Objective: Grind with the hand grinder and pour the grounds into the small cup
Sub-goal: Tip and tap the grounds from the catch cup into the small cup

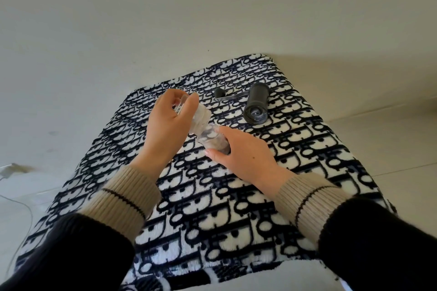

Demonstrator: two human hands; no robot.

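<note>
My left hand point(169, 123) grips a clear grounds jar point(199, 117), tipped mouth-down toward the right. Its mouth meets the rim of a small clear cup point(210, 138), which my right hand point(246, 156) holds just above the patterned surface. Whether grounds are flowing cannot be told through the clear plastic. The black grinder body point(256, 105) lies on its side at the back right, its open end facing me. Its crank handle point(225, 95) lies detached just left of the grinder body.
Everything sits on a fluffy black-and-white patterned cover point(236, 208) over a raised surface. Pale floor surrounds it. A thin white cable and a plug point(10, 170) lie on the floor at the far left.
</note>
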